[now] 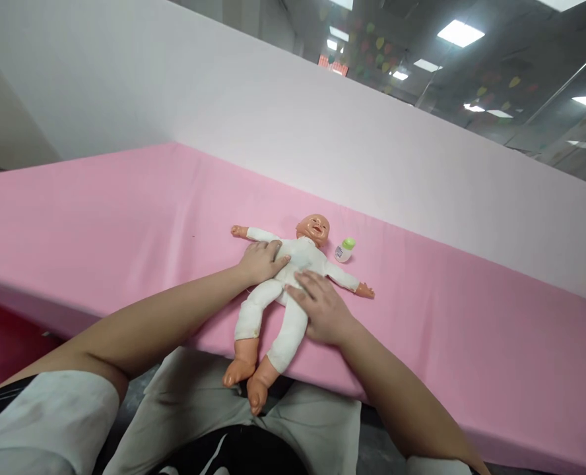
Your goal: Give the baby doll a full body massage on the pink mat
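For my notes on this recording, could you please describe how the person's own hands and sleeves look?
The left hand and right hand are bare: no gloves show. The short left sleeve is whitish, joining black fabric with thin pale lines; the right sleeve shows a whitish edge.

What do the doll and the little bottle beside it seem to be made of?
The doll: head, hands and feet look like smooth plastic or vinyl, with glossy highlights; its white body seems matte, wrinkled cloth. The bottle: probably plastic, a translucent whitish body under a green cap.

bottle label (339,253) too small to read; doll (303,251) partly behind right hand (326,309); pink surface (495,330) cut off
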`<state>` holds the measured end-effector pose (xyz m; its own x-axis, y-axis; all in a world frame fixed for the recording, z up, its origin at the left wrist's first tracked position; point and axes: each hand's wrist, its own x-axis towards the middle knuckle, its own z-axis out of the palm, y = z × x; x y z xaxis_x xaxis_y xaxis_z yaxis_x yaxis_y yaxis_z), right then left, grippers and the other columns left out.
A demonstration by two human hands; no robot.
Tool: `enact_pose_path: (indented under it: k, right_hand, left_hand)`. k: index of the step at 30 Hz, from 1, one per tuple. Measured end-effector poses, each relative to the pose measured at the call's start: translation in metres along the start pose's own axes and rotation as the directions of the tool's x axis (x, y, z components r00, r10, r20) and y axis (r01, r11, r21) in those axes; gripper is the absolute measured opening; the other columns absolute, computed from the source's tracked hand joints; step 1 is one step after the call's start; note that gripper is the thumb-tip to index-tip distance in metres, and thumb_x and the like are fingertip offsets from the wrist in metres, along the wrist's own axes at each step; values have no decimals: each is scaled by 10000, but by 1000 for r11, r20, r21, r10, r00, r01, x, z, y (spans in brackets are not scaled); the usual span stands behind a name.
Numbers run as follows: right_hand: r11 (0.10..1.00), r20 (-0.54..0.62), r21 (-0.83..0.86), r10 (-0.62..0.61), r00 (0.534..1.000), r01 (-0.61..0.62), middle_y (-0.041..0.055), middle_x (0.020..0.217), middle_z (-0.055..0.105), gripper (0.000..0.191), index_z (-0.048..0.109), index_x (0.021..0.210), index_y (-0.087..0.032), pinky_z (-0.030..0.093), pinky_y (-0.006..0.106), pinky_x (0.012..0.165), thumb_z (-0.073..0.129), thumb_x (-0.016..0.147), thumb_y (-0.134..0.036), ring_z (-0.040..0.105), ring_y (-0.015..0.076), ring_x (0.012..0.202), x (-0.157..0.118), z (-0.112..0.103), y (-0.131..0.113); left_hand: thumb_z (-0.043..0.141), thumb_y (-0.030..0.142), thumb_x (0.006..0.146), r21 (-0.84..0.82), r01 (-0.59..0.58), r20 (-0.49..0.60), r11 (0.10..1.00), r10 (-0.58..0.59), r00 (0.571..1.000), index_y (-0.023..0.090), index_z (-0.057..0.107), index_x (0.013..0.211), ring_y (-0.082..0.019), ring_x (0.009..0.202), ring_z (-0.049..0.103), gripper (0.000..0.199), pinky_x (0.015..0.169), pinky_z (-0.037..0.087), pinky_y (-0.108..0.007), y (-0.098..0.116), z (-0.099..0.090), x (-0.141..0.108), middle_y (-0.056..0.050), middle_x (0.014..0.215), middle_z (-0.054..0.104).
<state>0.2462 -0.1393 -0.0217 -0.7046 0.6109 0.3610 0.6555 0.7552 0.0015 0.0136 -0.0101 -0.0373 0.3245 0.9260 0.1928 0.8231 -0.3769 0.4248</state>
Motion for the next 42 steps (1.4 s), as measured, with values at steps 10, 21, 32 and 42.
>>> enact_pose_path:
  k: [10, 21, 32, 42]
  right_hand:
    - [986, -509, 35, -122, 852, 162, 165, 1372, 681, 538, 514, 1474, -247, 601, 496, 1013, 595, 948, -167, 669, 290, 1264, 5, -14, -7]
    - [952, -433, 64, 297, 851, -299, 146, 1363, 645, 477, 616, 1341, -263, 560, 562, 1042, 655, 870, -197, 628, 348, 1240, -1, -11, 29]
    - [970, -387, 52, 238, 891, -237, 148, 1340, 707, 440, 686, 1252, -223, 547, 563, 1017, 736, 839, -366, 643, 358, 1157, 4, -19, 15]
    - [934, -309, 139, -276, 910, 330, 18, 753, 637, 454, 559, 754, -274, 476, 407, 657, 736, 787, -691, 574, 207, 709, 0, -3, -37]
  left_hand:
    - [468, 893, 841, 0, 128, 159, 992, -126, 979, 206, 153, 1721, -555, 1609, 131, 1160, 1245, 152, -700, -13, -7, 9, -272, 1735, 249]
    - [759, 700, 793, -53, -61, -107, 997, 55, 993, 210, 285, 1693, -518, 1638, -13, 1130, 1309, 161, -662, 2, -24, -4, -201, 1794, 4]
    - [548, 262, 975, 13, -489, -83, 872, 488, 869, 297, 759, 1322, -308, 1548, 424, 408, 1309, 318, -535, 6, -14, -8, -45, 1672, 468]
    - [670, 456, 875, -311, -31, -235, 950, -46, 971, 278, 569, 1553, -361, 1383, 579, 708, 1180, 487, -525, -32, -19, 12, -139, 1511, 541]
